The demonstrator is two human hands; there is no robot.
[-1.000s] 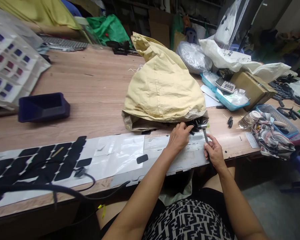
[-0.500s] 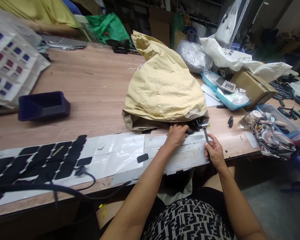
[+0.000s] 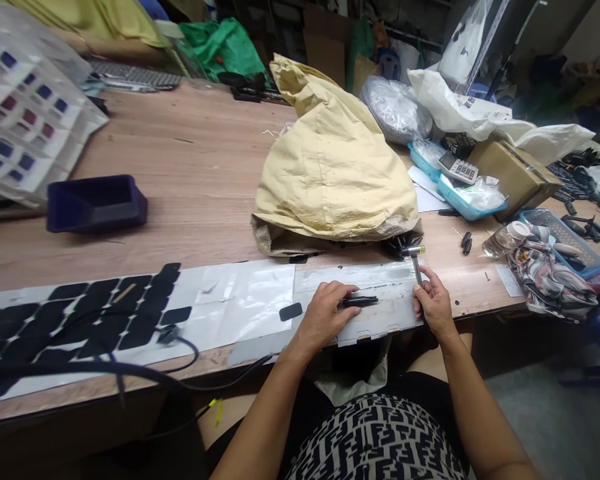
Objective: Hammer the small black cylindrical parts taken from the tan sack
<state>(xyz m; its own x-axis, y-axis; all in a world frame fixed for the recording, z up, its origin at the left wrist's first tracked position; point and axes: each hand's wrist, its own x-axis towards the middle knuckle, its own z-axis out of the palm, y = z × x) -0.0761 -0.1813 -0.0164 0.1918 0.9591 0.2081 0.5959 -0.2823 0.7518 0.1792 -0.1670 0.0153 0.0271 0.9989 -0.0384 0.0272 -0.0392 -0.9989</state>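
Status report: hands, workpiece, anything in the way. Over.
Left hand gripping slim black part, possibly two, at grey board. Right hand holding hammer. Nearest clutter: black pieces beside hammer, at edge of yellow sack.

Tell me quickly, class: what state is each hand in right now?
Left hand: closed, holding a slim black piece between its fingers.
Right hand: closed, holding a hammer by its handle.

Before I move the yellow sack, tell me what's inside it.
At the right end of the sack's open front edge, black pieces show, partly behind the hammer. Everything deeper inside is covered, so I cannot tell how full it is.
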